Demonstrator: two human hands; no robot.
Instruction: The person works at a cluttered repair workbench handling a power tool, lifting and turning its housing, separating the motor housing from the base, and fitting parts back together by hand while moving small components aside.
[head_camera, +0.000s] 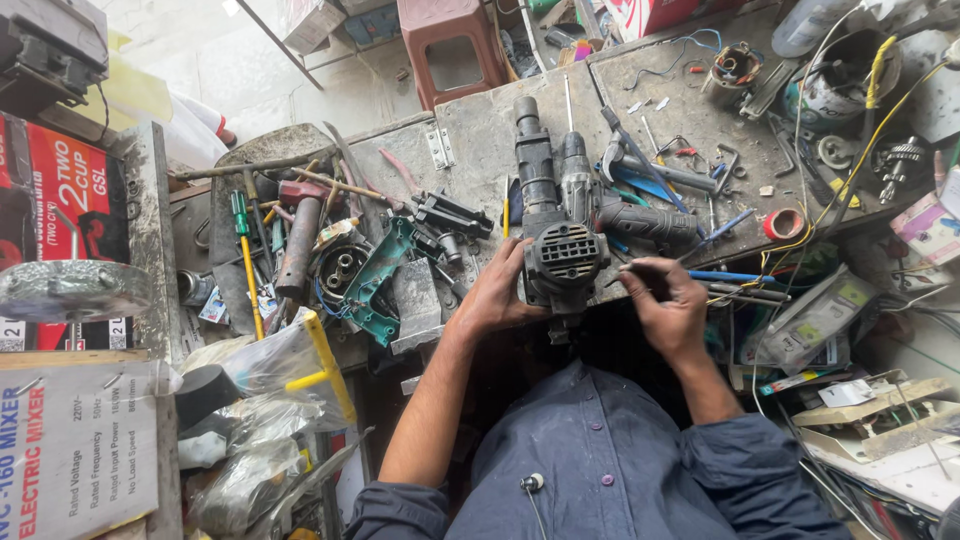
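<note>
Fingers L: left hand (497, 292) was curled around the left side of the rotary hammer drill (556, 220), fingers (523, 258) wrapped on its grey housing, not spread.
Fingers R: right hand (668, 308) had fingers pressed together in a pinch on a thin tool (627, 267), prob. a small screwdriver or probe; the tip pointed to the vented rear cover (568, 257) of the drill. If the tip touched the cover, cannot tell.
Drill pos.: it lay on the workbench (480, 125) edge, just in front of the person, nose pointing away, rear cover toward the body. It sat between both hands, touching the left one, just beside the right fingertips.
Around it: a black side handle (645, 222) lay just right of the drill, a blue-handled tool (735, 276) near the right hand, a teal metal part (378, 275) and a green-yellow screwdriver (245, 255) to the left, a red tape roll (783, 223) further right.
Risk 1: thin tool could slip off the cover, bc the pinch was light and the housing looked greasy; it might then jab the left hand.
Risk 2: the drill hung partly over the bench edge; if the left grip loosened, it could tip down to the lap.
Risk 3: small screws, if freed, could get lost in the clutter nearby.
</note>
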